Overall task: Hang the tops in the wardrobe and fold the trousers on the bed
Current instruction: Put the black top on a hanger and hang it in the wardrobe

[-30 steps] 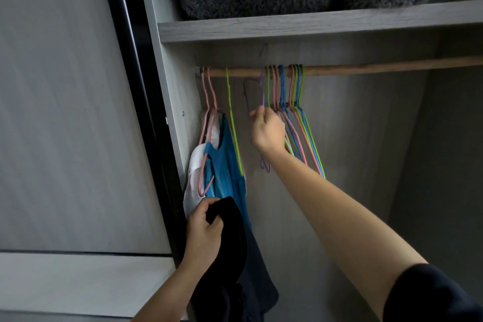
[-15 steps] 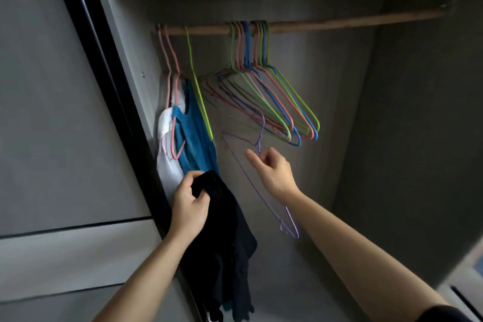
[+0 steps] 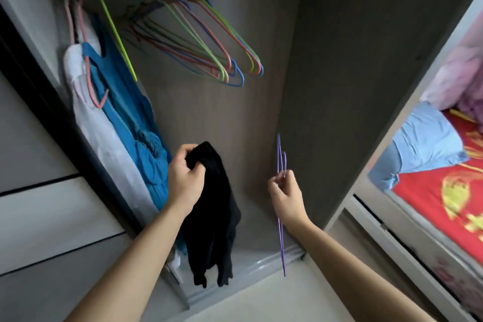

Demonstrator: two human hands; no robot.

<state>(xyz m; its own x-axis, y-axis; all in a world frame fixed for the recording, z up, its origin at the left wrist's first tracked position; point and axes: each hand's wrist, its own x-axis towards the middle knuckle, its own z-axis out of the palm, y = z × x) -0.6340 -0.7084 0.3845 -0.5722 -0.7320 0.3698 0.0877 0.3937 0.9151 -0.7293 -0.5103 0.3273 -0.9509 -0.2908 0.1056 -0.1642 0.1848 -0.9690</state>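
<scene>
Two hands at the open wardrobe [image 3: 209,125]: the left hand [image 3: 185,180] clutches a bunched black top [image 3: 211,217] beside a hung blue top [image 3: 122,112], and the right hand [image 3: 286,196] pinches a purple hanger [image 3: 281,246]. Held so lightly, the thin wire could twist or snag in the bunched cloth.

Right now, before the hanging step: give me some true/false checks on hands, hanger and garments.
1. The left hand grips a black garment. True.
2. The right hand holds a green hanger. False: it pinches a purple hanger.
3. A blue top hangs at the left side of the wardrobe. True.
4. The black garment is on a hanger. False: it dangles from the left hand, apart from the purple hanger.
</scene>
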